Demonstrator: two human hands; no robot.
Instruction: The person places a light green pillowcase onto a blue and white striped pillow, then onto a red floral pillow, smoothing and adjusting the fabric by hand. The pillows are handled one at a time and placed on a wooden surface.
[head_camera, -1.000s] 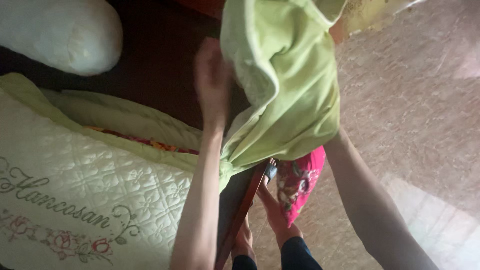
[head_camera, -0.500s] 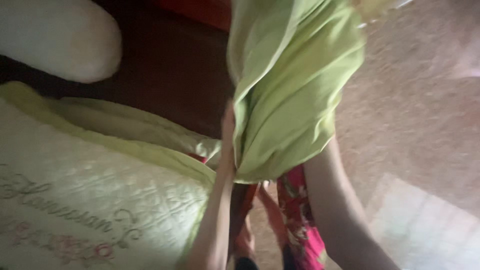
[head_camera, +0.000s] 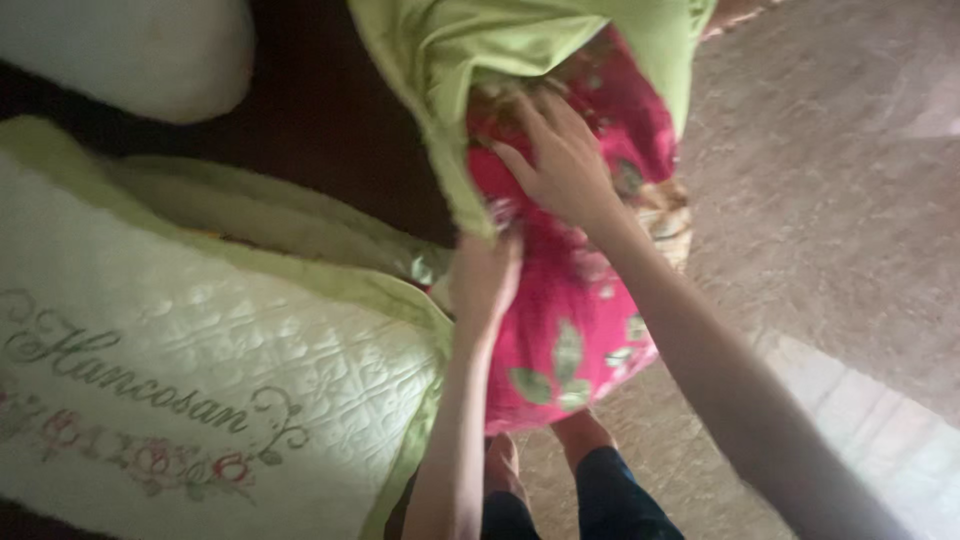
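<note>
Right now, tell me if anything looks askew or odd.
The pink pillow is only half covered: the green case is bunched over its top end. Nothing looks torn or spilled.

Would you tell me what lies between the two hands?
In the head view, the pink flowered pillow fills the stretch between the left hand and right hand.

quilted cream mattress (head_camera: 190, 330) with embroidered roses and green edging: lower left | white bolster pillow (head_camera: 130, 50): above the mattress, apart | dark wooden bed base (head_camera: 320, 120): between them | beige marbled floor tiles (head_camera: 830, 180): right of the mattress
</note>
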